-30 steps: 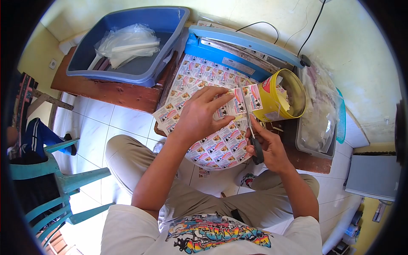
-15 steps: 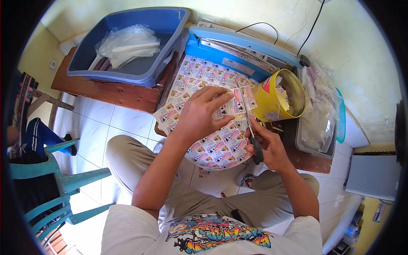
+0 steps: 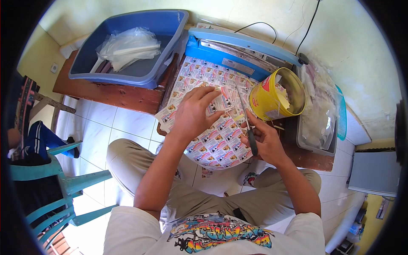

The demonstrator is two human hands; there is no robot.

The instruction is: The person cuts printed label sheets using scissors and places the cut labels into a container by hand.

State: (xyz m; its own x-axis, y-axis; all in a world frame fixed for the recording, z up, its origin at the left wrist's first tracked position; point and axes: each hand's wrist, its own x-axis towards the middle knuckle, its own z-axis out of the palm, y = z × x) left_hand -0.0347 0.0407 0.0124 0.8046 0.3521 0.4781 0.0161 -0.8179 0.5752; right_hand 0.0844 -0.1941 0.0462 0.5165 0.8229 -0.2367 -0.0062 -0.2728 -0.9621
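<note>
My right hand [image 3: 264, 139] is closed around the black handles of a pair of scissors [image 3: 250, 135], whose blades point up and away toward the blue machine. To the left of the blades, my left hand [image 3: 196, 111] holds a small piece of printed label paper [image 3: 225, 101], fingers curled over its upper edge and thumb below. Both hands are over a surface covered with printed label sheets [image 3: 221, 142], which show repeated small pictures. A yellow bucket [image 3: 265, 100] with paper scraps inside leans just beyond my right hand.
Behind the sheets stands a blue sealing machine [image 3: 229, 61] with a long lever arm. A blue tub [image 3: 165, 63] of clear plastic bags is at the back left. A grey tray [image 3: 316, 146] of plastic packaging lies at the right, and a green chair [image 3: 38, 172] stands at the left.
My left hand has drawn slightly left with the label paper, away from the blades. A label piece that stuck out past the scissors no longer shows there. The scissors have turned a little.
</note>
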